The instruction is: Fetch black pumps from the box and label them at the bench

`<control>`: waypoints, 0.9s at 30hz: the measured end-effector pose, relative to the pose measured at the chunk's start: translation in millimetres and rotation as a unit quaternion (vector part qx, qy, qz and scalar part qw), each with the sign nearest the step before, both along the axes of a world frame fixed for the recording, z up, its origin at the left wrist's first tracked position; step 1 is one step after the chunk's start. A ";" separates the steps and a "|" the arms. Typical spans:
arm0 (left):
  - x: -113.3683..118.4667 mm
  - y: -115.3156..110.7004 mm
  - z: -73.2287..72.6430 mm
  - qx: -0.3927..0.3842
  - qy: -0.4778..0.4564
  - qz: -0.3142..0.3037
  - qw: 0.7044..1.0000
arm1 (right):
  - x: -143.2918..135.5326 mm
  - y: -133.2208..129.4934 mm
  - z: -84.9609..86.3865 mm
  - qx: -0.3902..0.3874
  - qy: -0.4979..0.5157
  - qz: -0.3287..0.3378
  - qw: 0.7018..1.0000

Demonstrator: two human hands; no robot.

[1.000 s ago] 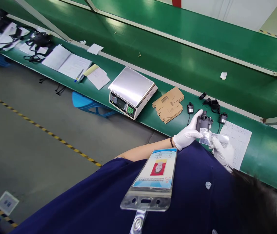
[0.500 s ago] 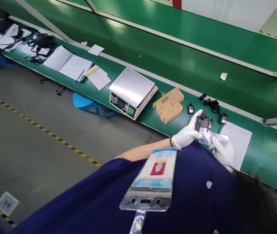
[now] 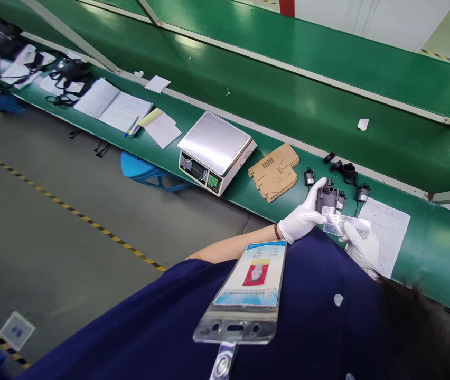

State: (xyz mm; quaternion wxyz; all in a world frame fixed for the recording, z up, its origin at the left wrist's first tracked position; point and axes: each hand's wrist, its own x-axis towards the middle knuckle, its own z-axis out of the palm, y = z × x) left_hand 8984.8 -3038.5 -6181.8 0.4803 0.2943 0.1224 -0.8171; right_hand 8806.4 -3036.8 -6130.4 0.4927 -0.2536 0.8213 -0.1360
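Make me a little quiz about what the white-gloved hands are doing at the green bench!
1. What dark thing does the left hand hold?
2. True or false: the scale has a box on its pan.
3. What lies between the scale and the hands: A) flat cardboard, B) a cup, C) a hammer?

Key:
1. A small black pump, which bears a white label that the right hand touches.
2. False, its pan is bare.
3. A

One scale (image 3: 215, 150), four small black pumps (image 3: 327, 198), two gloved hands (image 3: 303, 219).
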 end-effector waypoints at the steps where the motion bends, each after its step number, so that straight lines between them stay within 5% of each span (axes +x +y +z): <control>1: -0.3 0.1 -0.3 0.000 0.001 0.001 1.000 | 0.0 -0.1 -0.3 0.001 0.001 -0.004 1.000; 27: -2.3 0.7 -8.2 0.001 -0.008 0.004 1.000 | 9.5 -8.5 7.1 0.014 0.006 -0.034 0.999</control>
